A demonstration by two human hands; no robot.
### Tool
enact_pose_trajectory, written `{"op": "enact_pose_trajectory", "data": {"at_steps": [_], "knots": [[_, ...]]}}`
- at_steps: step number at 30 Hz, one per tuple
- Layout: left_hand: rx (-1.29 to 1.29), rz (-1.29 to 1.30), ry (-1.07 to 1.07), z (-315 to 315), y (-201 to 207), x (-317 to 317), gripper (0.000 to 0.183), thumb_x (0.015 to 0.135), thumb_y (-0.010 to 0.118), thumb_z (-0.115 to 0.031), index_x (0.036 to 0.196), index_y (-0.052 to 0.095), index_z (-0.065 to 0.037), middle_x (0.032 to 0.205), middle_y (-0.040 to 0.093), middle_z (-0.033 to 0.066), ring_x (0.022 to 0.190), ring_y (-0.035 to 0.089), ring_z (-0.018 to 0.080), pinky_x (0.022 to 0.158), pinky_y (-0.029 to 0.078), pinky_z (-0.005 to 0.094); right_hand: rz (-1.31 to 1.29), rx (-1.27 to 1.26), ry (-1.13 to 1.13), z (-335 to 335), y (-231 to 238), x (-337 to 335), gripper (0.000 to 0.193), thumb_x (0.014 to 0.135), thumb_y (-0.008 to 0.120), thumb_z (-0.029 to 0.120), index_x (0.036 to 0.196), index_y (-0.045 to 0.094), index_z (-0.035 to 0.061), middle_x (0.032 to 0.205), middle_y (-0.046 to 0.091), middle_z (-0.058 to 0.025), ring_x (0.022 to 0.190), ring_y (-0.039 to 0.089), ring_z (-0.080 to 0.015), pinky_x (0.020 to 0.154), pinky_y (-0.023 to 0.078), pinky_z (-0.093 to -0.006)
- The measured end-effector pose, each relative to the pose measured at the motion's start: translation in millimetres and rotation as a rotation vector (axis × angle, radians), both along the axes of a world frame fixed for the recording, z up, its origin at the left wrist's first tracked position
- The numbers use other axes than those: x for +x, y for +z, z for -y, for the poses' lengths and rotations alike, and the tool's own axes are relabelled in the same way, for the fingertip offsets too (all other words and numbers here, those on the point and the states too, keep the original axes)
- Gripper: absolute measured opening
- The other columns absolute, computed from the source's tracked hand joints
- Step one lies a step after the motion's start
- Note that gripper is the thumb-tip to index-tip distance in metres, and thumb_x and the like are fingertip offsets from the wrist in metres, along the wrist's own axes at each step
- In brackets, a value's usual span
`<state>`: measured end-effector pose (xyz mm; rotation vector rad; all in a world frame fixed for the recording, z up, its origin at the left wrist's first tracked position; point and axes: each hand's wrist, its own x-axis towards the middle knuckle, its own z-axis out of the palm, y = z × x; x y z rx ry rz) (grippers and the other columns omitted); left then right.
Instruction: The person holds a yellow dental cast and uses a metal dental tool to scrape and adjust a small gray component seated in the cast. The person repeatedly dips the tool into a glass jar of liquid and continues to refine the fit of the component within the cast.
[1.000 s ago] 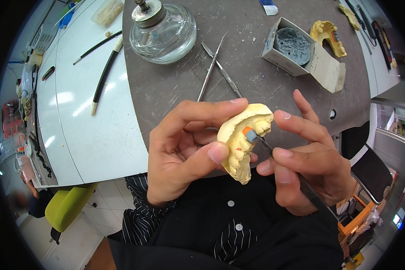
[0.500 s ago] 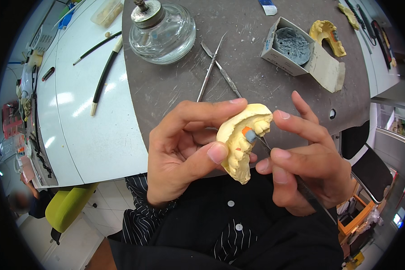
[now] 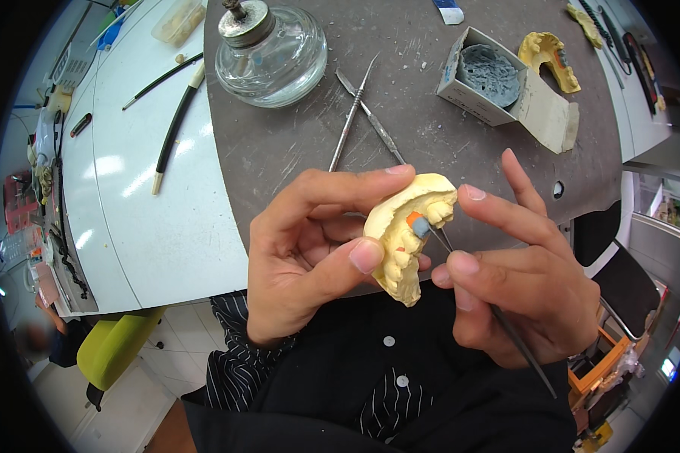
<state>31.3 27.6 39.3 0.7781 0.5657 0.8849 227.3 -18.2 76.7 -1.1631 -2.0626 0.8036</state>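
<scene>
A yellow plaster dental model [image 3: 400,240] is pinched between the thumb and fingers of my left hand [image 3: 291,260], its row of teeth turned toward me. On one tooth sits a blue-grey wax build-up [image 3: 421,226] beside a small orange patch. My right hand [image 3: 525,291] grips a slim dark wax carver [image 3: 523,349] between thumb and fingers. Its thin tip reaches the edge of the grey wax; whether it touches, I cannot tell. The right index fingertip rests at the model's upper right edge, with another finger raised behind it.
Beyond my hands, two crossed metal carvers [image 3: 366,109] lie on the grey mat [image 3: 279,143]. A glass spirit lamp [image 3: 272,64] stands at the back left. To the right are an open box of grey wax [image 3: 491,75] and another dental model [image 3: 542,53]. Black-handled brushes [image 3: 177,124] lie left.
The carver has turned in my right hand, its rear end swinging lower. My right fingers have shifted and one finger lifts higher. The left hand holds the model almost unmoved.
</scene>
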Motion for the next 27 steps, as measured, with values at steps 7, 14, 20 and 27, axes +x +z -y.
{"op": "enact_pose_trajectory", "data": {"at_steps": [7, 14, 20, 27], "knots": [[-0.005, 0.0, -0.004, -0.9, -1.2, -0.8, 0.037, 0.08, 0.058, -0.006, 0.114, 0.046, 0.005, 0.107, 0.055, 0.0224, 0.087, 0.062, 0.0262, 0.073, 0.054, 0.0355, -0.064, 0.014, -0.015, -3.5, -5.3, -3.1, 0.035, 0.071, 0.051, -0.005, 0.103, 0.048, 0.0082, 0.074, 0.064, 0.0006, 0.115, 0.047, -0.0265, 0.101, 0.017, -0.06], [0.011, -0.009, 0.007, 0.1, -2.0, 0.6, 0.037, 0.081, 0.058, -0.006, 0.114, 0.046, 0.004, 0.108, 0.055, 0.0222, 0.087, 0.062, 0.0259, 0.073, 0.054, 0.0355, -0.086, 0.025, -0.02, -3.9, -6.9, -3.5, 0.033, 0.072, 0.05, -0.005, 0.102, 0.049, 0.0085, 0.074, 0.065, 0.0009, 0.116, 0.046, -0.0254, 0.101, 0.017, -0.0597], [-0.019, -0.012, 0.001, 0.4, -2.1, 1.6, 0.038, 0.081, 0.058, -0.007, 0.114, 0.046, 0.005, 0.108, 0.054, 0.0227, 0.086, 0.062, 0.0253, 0.072, 0.054, 0.0336, -0.071, 0.003, -0.014, -4.9, -5.4, -3.4, 0.033, 0.072, 0.05, -0.004, 0.103, 0.048, 0.0083, 0.074, 0.065, 0.0009, 0.117, 0.044, -0.0253, 0.101, 0.017, -0.0591], [-0.02, -0.016, -0.016, -0.3, -7.4, -2.2, 0.042, 0.081, 0.06, -0.011, 0.115, 0.042, 0.005, 0.109, 0.053, 0.0245, 0.087, 0.062, 0.0233, 0.068, 0.055, 0.0293, -0.072, 0.045, -0.049, -3.0, -7.6, -9.2, 0.035, 0.073, 0.049, -0.003, 0.106, 0.046, 0.0072, 0.076, 0.064, 0.0005, 0.118, 0.044, -0.0274, 0.101, 0.015, -0.0598]]}}
